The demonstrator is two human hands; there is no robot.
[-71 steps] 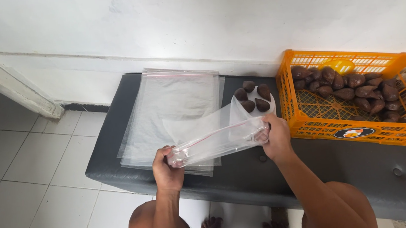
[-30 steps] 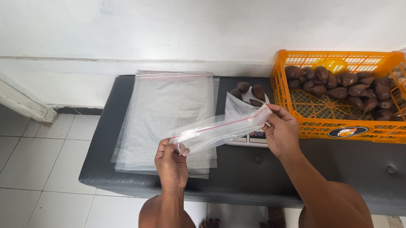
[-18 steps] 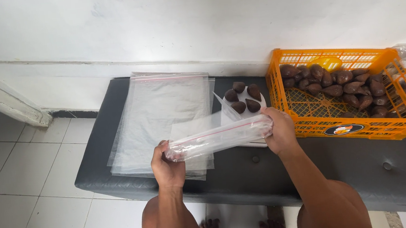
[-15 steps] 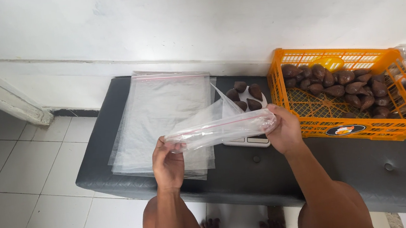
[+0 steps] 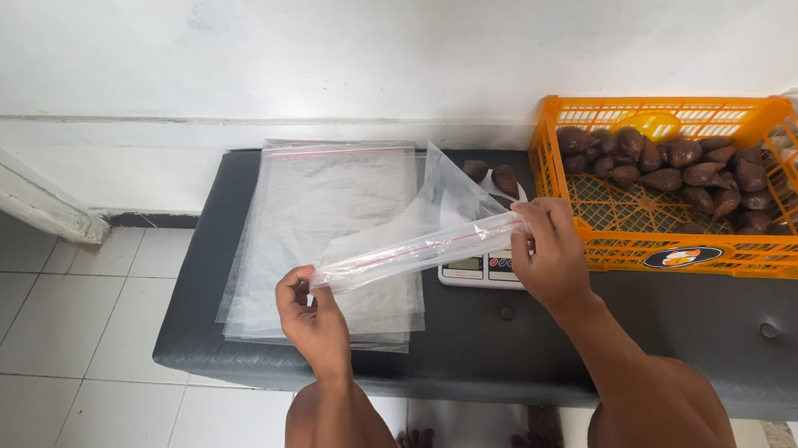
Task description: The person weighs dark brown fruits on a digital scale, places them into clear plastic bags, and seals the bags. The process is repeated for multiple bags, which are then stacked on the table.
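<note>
Together, left hand (image 5: 313, 314) and right hand (image 5: 547, 255) pinch a clear zip bag (image 5: 413, 248) taut, the orange crate (image 5: 708, 251) at three o'clock.

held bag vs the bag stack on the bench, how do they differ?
The held bag is lifted off the bench, stretched by its zip edge between the left hand and right hand; the bag stack lies flat on the dark bench. The held bag is single and hangs tilted, seen nearly edge-on; the stack is several sheets, face up and slightly fanned. Both are clear plastic with a thin red zip line, and look empty.
</note>
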